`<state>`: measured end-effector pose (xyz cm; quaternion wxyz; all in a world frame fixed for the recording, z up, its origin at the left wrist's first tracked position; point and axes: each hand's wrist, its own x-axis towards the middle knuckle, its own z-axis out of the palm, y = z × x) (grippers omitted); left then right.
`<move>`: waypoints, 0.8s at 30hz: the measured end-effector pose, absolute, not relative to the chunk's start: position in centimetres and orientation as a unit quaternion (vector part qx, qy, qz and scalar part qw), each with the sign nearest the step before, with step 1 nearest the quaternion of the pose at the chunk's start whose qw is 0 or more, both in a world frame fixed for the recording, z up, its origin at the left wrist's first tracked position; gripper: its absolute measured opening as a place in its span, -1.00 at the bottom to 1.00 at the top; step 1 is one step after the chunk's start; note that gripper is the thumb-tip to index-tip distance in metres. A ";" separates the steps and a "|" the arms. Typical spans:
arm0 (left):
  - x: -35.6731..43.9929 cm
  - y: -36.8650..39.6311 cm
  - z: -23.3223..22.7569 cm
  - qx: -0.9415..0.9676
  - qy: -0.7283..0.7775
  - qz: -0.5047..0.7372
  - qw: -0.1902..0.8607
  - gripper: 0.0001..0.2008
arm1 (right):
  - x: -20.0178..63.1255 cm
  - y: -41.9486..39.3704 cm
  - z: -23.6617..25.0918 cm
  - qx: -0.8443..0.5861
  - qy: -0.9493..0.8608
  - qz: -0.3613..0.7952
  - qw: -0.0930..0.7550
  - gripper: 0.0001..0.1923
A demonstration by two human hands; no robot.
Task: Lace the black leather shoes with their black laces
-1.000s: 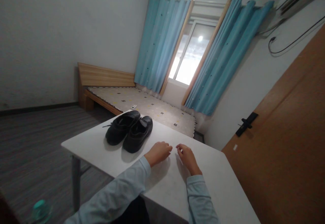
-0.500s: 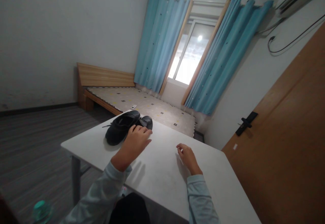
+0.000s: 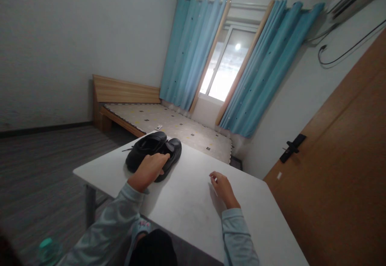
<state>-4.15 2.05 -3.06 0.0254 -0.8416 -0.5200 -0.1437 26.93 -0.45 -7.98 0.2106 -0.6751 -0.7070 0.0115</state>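
Observation:
A pair of black shoes stands side by side on the white table (image 3: 193, 201). My left hand (image 3: 150, 170) is closed over the rear part of the right-hand shoe (image 3: 174, 159), fingers at its opening and thumb along its side. Part of that shoe is hidden behind the hand. Just left of it, the other shoe (image 3: 141, 147) has a lace end sticking out toward the table's far left side. Well apart from both shoes, my right hand (image 3: 222, 187) rests on the tabletop with loosely bent fingers, a small gap by the thumb and nothing held.
Beyond the table is a wooden bed (image 3: 125, 89) with a patterned mattress (image 3: 193, 131), on which a small white object (image 3: 158, 127) lies. A wooden door (image 3: 337, 169) with a black handle is on the right. A bottle with a green cap (image 3: 46, 243) stands at lower left.
My left hand has come down and back from above the shoes and closed on the right-hand shoe, whose toe now shows more. My right hand has stayed where it was.

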 end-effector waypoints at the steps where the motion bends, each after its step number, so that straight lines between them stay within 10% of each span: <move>1: -4.3 2.3 -2.8 -0.844 -0.516 -0.143 0.015 -0.57 | 27.0 -0.4 -8.0 -0.674 -0.707 0.012 0.211 -0.76; 24: 2.1 -0.4 -1.2 -0.896 -0.351 -0.270 0.019 -0.78 | 27.0 -0.3 -8.1 -0.684 -0.697 0.018 0.215 -0.76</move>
